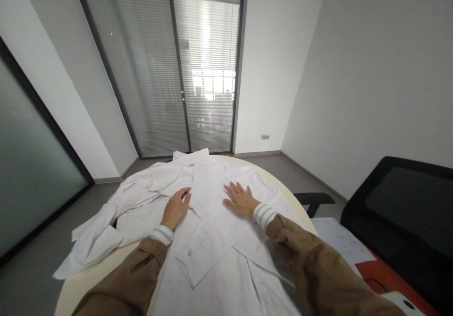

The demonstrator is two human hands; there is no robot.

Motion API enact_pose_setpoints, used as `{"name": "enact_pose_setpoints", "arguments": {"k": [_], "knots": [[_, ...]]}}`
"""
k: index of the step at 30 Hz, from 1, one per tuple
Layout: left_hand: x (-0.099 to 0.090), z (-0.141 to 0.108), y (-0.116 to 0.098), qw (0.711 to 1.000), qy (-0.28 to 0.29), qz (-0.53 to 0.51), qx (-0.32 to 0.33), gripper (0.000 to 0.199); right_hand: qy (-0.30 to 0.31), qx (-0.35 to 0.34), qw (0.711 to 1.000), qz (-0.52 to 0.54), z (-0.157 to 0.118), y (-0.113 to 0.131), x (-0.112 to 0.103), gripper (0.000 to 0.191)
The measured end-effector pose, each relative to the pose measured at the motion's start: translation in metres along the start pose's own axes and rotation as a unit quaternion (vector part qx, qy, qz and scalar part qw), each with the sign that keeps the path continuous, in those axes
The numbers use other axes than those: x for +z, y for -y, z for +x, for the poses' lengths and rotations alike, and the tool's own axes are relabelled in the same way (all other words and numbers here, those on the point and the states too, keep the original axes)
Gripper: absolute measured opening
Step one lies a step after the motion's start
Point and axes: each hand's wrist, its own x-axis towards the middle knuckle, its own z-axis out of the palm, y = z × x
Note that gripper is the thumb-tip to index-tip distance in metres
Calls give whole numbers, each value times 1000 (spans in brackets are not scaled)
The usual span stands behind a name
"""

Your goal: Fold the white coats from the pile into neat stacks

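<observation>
A white coat (212, 231) lies spread over a round table, its sleeve and folds bunched toward the left. A button and a pointed flap of cloth show near its middle. My right hand (242, 200) rests flat on the right half of the coat, palm down, fingers spread. On the other side, my left hand (177, 208) is bent at the edge of the coat's front strip. Its thumb and forefinger come together at the cloth there, and its other fingertips are hidden.
The pale round table (85, 283) shows its rim at left and right. A black mesh chair (399, 202) stands at the right, with papers (339, 240) and a red item (392, 278) near it. A glass door with blinds (208, 80) is behind the table.
</observation>
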Motion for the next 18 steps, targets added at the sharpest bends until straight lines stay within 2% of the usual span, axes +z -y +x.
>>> {"name": "enact_pose_setpoints", "arguments": {"k": [3, 7, 11, 16, 18], "knots": [[-1, 4, 0, 997, 3, 25, -66, 45, 4, -61, 998, 13, 2, 13, 9, 76], [-3, 14, 0, 992, 17, 24, -121, 40, 32, -72, 997, 16, 3, 19, 16, 78], [-7, 24, 1, 990, 22, -44, -130, 26, 54, -69, 996, 16, 3, 19, 15, 83], [-11, 22, -8, 979, 47, -132, -147, 30, 81, -65, 994, 18, -1, 22, 13, 86], [-10, 19, -15, 973, 53, -158, -159, 31, 67, -68, 995, 19, -2, 24, 12, 87]]}}
